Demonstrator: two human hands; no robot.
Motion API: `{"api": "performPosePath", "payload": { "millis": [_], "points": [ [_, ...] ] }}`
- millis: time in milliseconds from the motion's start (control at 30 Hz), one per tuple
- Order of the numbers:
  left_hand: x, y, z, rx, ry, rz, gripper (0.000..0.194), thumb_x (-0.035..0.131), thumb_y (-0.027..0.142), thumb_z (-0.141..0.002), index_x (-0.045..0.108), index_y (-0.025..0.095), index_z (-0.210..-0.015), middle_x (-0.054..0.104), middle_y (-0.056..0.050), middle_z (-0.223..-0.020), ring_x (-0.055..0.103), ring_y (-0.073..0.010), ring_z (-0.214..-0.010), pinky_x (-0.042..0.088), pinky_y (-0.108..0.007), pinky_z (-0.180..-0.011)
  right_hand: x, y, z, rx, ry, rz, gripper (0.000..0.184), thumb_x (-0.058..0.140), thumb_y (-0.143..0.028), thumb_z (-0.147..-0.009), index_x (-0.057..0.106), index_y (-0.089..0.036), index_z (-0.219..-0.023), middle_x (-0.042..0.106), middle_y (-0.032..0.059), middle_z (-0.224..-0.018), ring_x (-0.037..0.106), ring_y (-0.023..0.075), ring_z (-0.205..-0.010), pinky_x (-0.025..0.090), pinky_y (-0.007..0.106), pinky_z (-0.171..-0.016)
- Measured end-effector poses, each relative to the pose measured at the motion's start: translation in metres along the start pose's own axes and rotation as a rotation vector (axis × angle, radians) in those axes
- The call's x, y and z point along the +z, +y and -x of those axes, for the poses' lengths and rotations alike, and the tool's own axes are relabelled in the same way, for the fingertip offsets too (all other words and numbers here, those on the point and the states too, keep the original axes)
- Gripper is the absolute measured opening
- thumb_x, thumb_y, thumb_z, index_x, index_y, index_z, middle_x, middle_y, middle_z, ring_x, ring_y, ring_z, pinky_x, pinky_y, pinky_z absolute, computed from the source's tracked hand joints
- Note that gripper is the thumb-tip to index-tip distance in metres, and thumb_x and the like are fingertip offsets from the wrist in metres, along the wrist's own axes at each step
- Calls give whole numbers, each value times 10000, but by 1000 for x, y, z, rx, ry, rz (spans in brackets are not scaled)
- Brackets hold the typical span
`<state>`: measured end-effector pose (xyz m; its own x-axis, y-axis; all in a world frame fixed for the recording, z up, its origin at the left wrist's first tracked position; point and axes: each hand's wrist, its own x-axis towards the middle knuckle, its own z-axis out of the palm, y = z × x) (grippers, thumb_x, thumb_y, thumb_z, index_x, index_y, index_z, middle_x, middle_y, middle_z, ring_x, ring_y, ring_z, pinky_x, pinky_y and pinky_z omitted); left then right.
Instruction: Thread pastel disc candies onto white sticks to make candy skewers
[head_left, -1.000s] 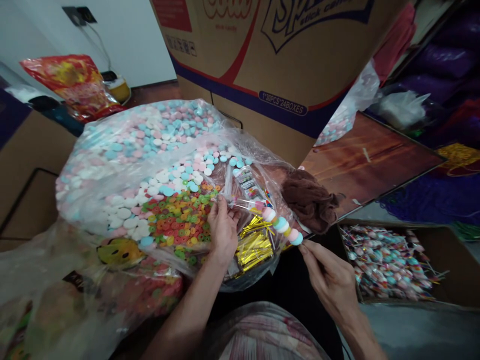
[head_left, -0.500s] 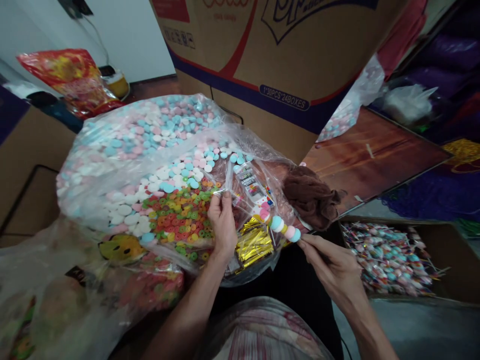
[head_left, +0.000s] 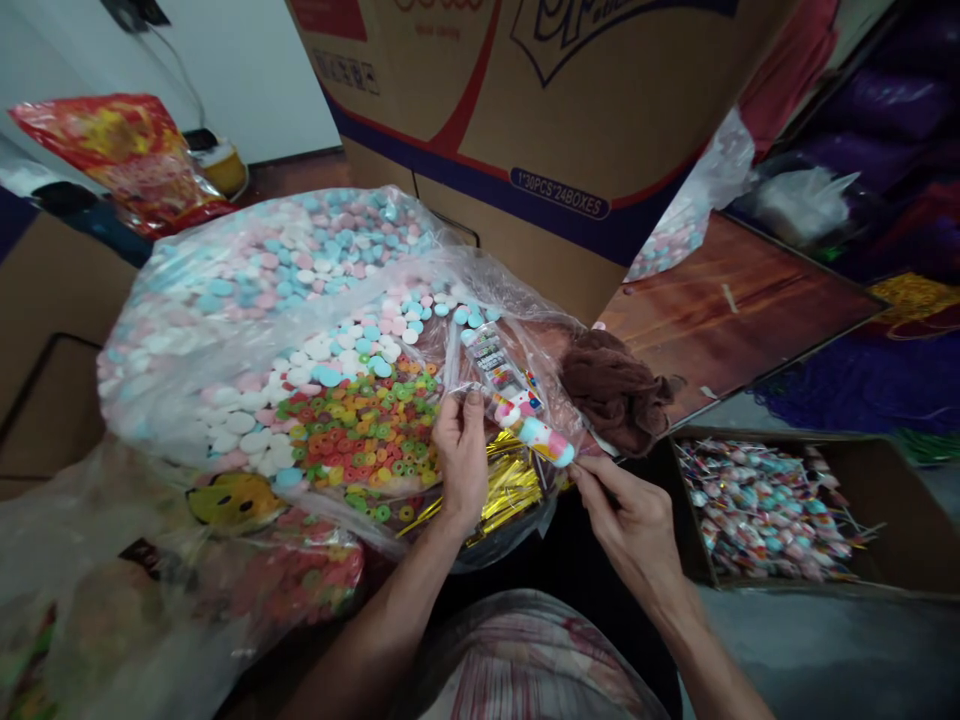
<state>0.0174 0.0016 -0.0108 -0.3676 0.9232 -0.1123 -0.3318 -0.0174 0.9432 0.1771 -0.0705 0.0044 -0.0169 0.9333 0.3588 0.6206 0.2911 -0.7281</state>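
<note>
My left hand (head_left: pixel 463 455) pinches the mouth of a narrow clear plastic sleeve (head_left: pixel 501 378) above a big bag of candy. My right hand (head_left: pixel 626 510) grips the stick end of a candy skewer (head_left: pixel 541 436) strung with pink, blue and white round sweets. Most of the skewer sits inside the sleeve. Beneath both hands lies a heap of gold twist ties (head_left: pixel 504 487). Coloured ring candies (head_left: pixel 360 430) and pastel disc candies (head_left: pixel 300 300) fill the large clear bag (head_left: pixel 187 330) to the left.
A large printed cardboard carton (head_left: pixel 570 110) stands behind the bag. A brown cloth (head_left: pixel 616 390) lies on a wooden board (head_left: pixel 742 310). A box of wrapped skewers (head_left: pixel 765 510) sits at the right. Red snack bags (head_left: pixel 127 150) lie far left.
My right hand has pushed the candy skewer leftward and further into the clear sleeve, so fewer sweets stick out. My left hand has shifted slightly right while keeping hold of the sleeve.
</note>
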Motion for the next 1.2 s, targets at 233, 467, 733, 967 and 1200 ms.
{"api": "performPosePath", "payload": {
  "millis": [233,467,733,967,1200],
  "points": [
    [10,17,8,-187,-181,216,331,658,502,-827,580,182,-861,664,-19,-795,651,-138,-751,504,-233,-651,20,-8,-5,-4,-19,-25,168,511,-187,-950,636,-161,-840,597,-2,-678,541,101,-574,411,202,-579],
    [16,10,21,-287,-204,266,329,677,480,-821,601,193,-964,679,-4,-815,657,-124,-741,508,-226,-678,42,-24,-14,90,-6,-12,293,428,-191,-951,469,-193,-661,466,-26,-608,433,98,-542,345,210,-540],
    [9,17,12,-337,-259,341,295,686,449,-824,601,175,-890,675,-11,-800,654,-108,-724,511,-230,-704,10,-15,-1,324,-260,-271,301,496,-335,-943,583,-179,-700,482,-25,-589,433,111,-551,336,220,-530],
    [12,11,33,-417,-343,311,285,706,413,-801,611,161,-892,688,-37,-827,677,-161,-768,528,-298,-747,35,-11,7,450,-128,-509,260,556,-373,-906,610,-166,-758,455,-29,-601,389,102,-545,317,209,-478],
    [4,4,37,-311,-364,159,289,660,422,-827,717,141,-858,722,-76,-818,660,-195,-824,505,-320,-804,49,-27,-2,442,-57,-576,242,555,-351,-904,569,-176,-738,438,-32,-613,346,97,-543,301,205,-454]
  ]
}}
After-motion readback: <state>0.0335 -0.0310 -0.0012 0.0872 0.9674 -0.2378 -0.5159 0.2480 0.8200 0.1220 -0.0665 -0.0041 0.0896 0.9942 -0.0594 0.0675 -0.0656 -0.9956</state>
